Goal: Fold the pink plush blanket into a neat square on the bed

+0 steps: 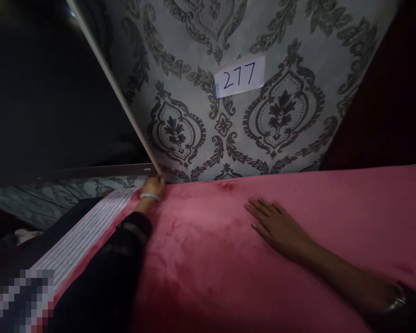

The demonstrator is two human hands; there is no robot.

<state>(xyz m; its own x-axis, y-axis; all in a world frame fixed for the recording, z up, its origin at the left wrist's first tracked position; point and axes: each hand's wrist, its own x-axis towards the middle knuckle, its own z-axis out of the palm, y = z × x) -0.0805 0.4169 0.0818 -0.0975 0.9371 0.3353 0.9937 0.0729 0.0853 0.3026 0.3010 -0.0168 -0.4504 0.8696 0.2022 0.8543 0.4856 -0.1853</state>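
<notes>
A pink plush cover (211,259) lies spread over a mattress. My right hand (275,226) rests flat on it near the middle, fingers stretched out and together, holding nothing. My left hand (153,186) reaches to the far left corner of the mattress, where the pink cover meets the wall; its fingers are curled at the cover's edge, gripping it. A light bangle sits on that wrist and the sleeve is dark. The striped side of the mattress (86,231) shows just left of my left arm.
A wall with grey damask wallpaper (180,129) stands behind the bed, with a white paper label reading 277 (240,76) stuck on it. A pale trim strip (111,83) runs along the wall corner. Dark space lies left and right.
</notes>
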